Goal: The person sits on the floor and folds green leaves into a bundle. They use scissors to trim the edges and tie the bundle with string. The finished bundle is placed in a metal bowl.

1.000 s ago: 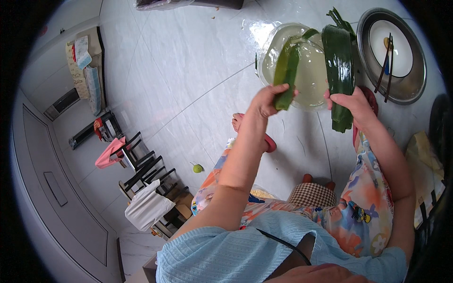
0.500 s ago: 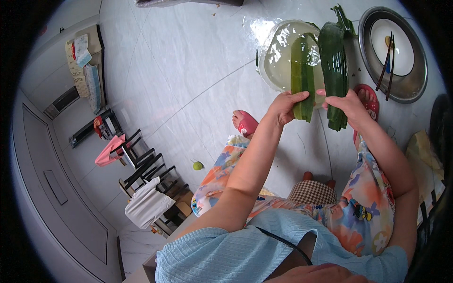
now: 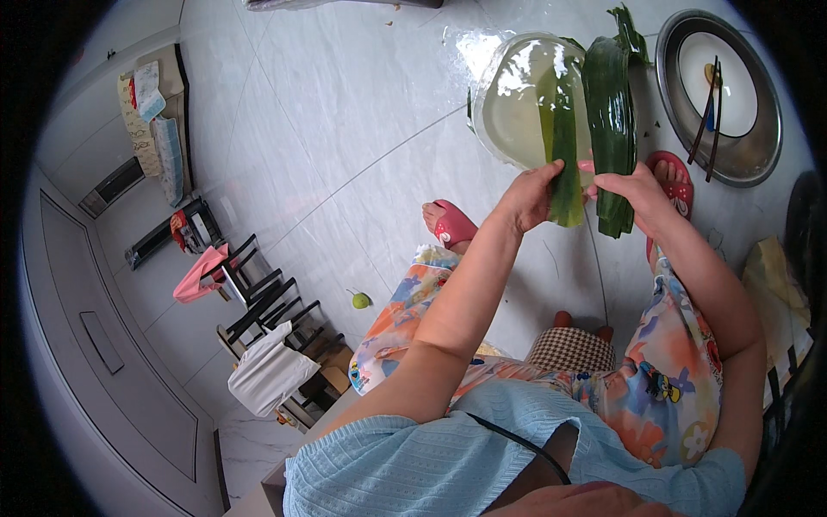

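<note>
My left hand (image 3: 534,195) is closed on the lower end of a long green leaf (image 3: 563,138), its thumb on the leaf's face. The leaf stretches away over a translucent basin of cloudy water (image 3: 510,112). A yellower strip shows along its left edge. My right hand (image 3: 636,191) grips a folded bundle of long dark green leaves (image 3: 608,108) near its lower end. The bundle looks wet and shiny, and its far tips curl beyond the basin's right rim. A narrow gap separates the leaf from the bundle.
To the right, a metal basin (image 3: 757,168) holds a white bowl (image 3: 736,95) with dark chopsticks (image 3: 712,129) across it. My feet in red slippers (image 3: 453,226) flank the work. A small green fruit (image 3: 360,300) lies on the tiled floor. Black chairs (image 3: 258,293) stand at left.
The leaf in my left hand has shifted right, closer to the bundle, and turned so that it looks narrower. My right hand and its bundle have hardly moved.
</note>
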Tool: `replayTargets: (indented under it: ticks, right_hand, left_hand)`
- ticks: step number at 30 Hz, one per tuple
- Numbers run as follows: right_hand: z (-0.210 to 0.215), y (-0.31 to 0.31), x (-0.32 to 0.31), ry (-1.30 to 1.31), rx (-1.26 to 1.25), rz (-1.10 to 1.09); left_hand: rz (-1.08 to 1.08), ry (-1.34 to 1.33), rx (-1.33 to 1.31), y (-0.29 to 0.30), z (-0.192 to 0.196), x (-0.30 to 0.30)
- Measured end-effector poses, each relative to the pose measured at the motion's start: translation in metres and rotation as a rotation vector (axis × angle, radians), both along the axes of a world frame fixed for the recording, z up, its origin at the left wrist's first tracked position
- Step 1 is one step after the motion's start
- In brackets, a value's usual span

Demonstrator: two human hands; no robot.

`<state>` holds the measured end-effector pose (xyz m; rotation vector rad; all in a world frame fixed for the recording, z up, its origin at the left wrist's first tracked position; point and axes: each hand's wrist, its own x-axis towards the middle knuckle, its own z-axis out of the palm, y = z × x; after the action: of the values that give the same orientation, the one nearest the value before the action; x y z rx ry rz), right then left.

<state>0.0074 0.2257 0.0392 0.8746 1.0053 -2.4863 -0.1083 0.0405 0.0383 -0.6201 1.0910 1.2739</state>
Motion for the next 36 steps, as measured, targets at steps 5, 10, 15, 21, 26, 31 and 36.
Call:
replayTargets:
  ticks: [5,10,15,21,26,31,36]
  right_hand:
    - [0.001,-0.001,-0.001,-0.009,0.016,0.009]
    - [-0.001,-0.003,0.001,-0.014,0.034,-0.009]
    - [-0.009,-0.003,0.003,-0.029,0.030,-0.003]
    - [-0.010,-0.004,0.003,-0.030,0.040,0.005]
    - [-0.005,-0.001,0.002,-0.042,0.046,0.048]
    - [-0.004,-0.004,0.000,-0.079,0.039,0.031]
    - [-0.007,-0.006,0.001,-0.049,0.069,0.091]
  left_hand:
    - [0.050,0.096,-0.015,-0.005,-0.012,0.003]
    - [0.074,0.107,0.014,-0.005,0.000,0.003]
    - [0.024,0.166,-0.047,0.002,0.016,0.003]
    - [0.108,0.133,-0.003,-0.005,0.010,0.003]
    - [0.078,0.228,-0.129,-0.006,0.011,0.000]
    - [0.057,0.417,-0.212,-0.015,0.007,-0.002]
    - [0.038,0.858,-0.312,-0.012,0.027,-0.010]
